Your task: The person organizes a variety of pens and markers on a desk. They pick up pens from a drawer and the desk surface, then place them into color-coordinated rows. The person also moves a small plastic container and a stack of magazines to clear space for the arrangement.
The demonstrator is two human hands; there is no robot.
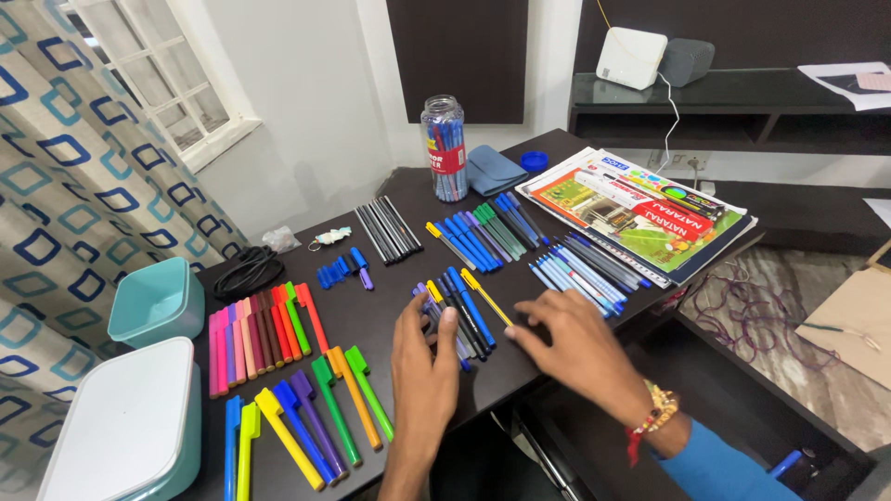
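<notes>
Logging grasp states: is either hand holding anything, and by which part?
Nothing is gripped. The left hand and right hand lie flat on the pen cluster, fingertips resting on the barrels.

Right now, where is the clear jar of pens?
In the head view, the clear jar of pens stands upright at the far edge of the dark table, just left of a folded blue cloth.

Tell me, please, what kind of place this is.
Probably a room in a home, used as a study corner. A dark desk stands beside a patterned curtain and a window. Both hands rest on rows of pens, with books nearby.
</notes>
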